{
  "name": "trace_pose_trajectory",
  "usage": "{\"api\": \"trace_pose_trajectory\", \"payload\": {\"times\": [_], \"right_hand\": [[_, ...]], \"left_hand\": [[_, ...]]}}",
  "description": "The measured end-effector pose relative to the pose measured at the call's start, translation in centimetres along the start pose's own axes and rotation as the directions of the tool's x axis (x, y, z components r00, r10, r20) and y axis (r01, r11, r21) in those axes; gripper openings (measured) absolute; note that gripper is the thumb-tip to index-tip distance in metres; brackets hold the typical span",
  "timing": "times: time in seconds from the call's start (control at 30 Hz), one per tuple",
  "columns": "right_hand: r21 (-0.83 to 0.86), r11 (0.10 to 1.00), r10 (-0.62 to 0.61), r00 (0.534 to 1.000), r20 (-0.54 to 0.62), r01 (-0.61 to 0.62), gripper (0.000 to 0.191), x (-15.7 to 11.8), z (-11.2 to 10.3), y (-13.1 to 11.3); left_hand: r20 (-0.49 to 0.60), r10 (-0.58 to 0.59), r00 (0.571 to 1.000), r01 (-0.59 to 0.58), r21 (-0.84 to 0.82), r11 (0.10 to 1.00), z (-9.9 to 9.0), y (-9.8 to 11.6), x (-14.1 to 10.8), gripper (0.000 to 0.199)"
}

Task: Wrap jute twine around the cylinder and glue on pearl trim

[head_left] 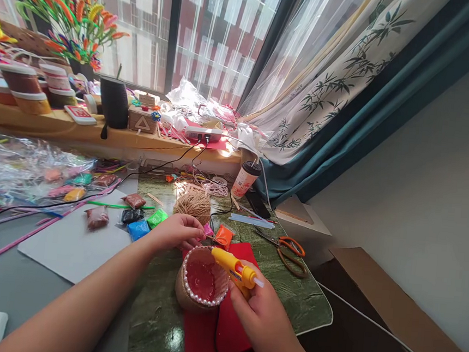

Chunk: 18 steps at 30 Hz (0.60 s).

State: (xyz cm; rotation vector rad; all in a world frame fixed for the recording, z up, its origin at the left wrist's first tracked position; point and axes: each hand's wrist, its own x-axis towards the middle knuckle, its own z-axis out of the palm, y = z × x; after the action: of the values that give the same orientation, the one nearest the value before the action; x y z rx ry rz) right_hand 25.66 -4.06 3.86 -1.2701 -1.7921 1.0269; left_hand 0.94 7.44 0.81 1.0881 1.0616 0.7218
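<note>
My right hand (262,304) is wrapped round a yellow hot glue gun (229,262), with a clear glue stick poking out of its back end. The gun's nozzle is at the far rim of a twine-wrapped pot (185,296). White pearl beads (189,294) line the near and side parts of that rim, and the pot's inside looks red. At the far side of the rim is my left hand (184,231), its fingers pinched together. Something thin and brownish shows by the fingertips, too small to name. Under the pot lies a red sheet (236,318).
Behind the pot sits a ball of twine (193,205). Orange-handled scissors (289,252), clear glue sticks (251,221) and a lidded paper cup (245,181) are to the right. Several coloured clay packets (137,229) lie left. A black cable (217,328) runs below the gun.
</note>
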Motion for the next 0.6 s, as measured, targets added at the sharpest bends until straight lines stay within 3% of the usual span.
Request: {"api": "trace_pose_trajectory", "payload": {"times": [0.4,0.6], "right_hand": [[0.037,0.998,0.056,0.998,-0.019,-0.056,0.032,-0.5,-0.2,-0.4],[0.106,0.994,0.045,0.992,-0.118,-0.033,0.033,-0.6,-0.2,-0.3]], "left_hand": [[-0.009,0.019,1.0,-0.019,0.059,0.998,0.2,0.4,-0.3,0.039],[0.007,0.079,0.997,-0.079,0.154,0.985,0.5,1.1,-0.8,0.04]]}}
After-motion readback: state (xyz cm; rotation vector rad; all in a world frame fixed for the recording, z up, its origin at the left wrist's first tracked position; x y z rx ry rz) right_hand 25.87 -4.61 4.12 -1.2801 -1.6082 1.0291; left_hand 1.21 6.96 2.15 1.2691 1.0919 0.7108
